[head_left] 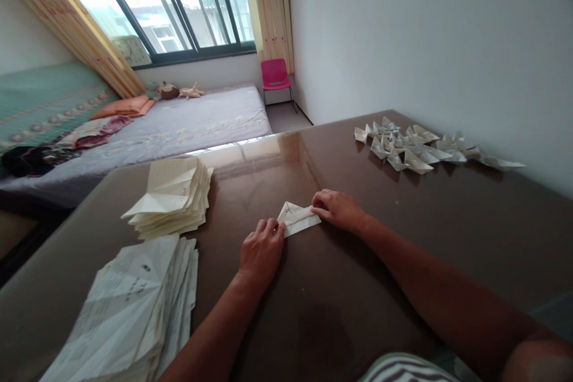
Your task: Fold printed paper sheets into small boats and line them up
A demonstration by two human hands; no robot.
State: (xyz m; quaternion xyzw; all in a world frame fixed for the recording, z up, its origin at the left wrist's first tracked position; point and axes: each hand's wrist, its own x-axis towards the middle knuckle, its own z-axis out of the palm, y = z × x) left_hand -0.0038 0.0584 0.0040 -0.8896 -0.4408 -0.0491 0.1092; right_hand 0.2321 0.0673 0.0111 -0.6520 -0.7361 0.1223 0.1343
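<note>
Btwn the 2 hands, 1 pc. of folded paper point(298, 219) is held at the tabletop point(290, 292). Its L end is grasped by the L hand point(263, 246), w/ the fingers curled; how the thumb is placed cannot be told. Its R end is pinched by the R hand point(335, 209), btwn thumb and finger. A pointed peak w/ some printed text is shown nearer to the L hand, and a pale strip is seen along the bottom edge, i.e. the edge toward the person. Whether the whole underside is touched by the tabletop is not clear.

To the L of the L hand, 2 stacks are placed on the tabletop: the cream paper stack point(168, 200) is a bit farther from the person, and the white paper stack point(128, 301), w/ print and crease lines, is nearer, beside the L forearm. Beyond the R hand, farther and to the R, a group of folded paper boats point(403, 146) is gathered close together, near the wall point(403, 30).

Far beyond the hands, a bed point(215, 113) w/ a soft toy point(191, 91) and an orange pillow point(125, 106) is seen, also a pink chair point(276, 74) and a window point(192, 0).
</note>
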